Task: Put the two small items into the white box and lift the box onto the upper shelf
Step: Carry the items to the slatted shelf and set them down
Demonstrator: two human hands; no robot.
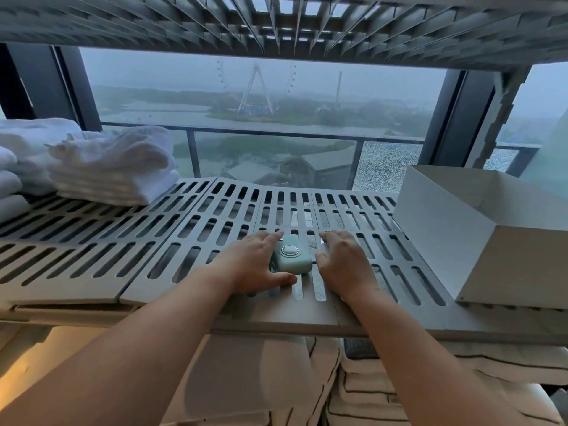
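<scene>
A small mint-green gadget (289, 255) with a round button on top lies flat on the slotted shelf (196, 229), near its front edge and about midway along it. Its longer side runs roughly left to right, button facing up. The left hand (256, 262) is wrapped loosely around its left end, fingers spread along the far side and thumb at the near corner, touching it. The right hand (344, 262) sits just beside its right end, palm down, fingers curved over something pale; I cannot tell what it is or whether it is gripped.

To the right, well apart from the hands, an open white box (455, 241) stands at the shelf's right end, its mouth upward and a bare strip of shelf between. Folded white towels (113, 170) are stacked at the far left, leaving the middle open. Overhead runs the grid underside of the upper shelf (276, 23). Behind is a window (246, 96) with a railing (261, 132).
</scene>
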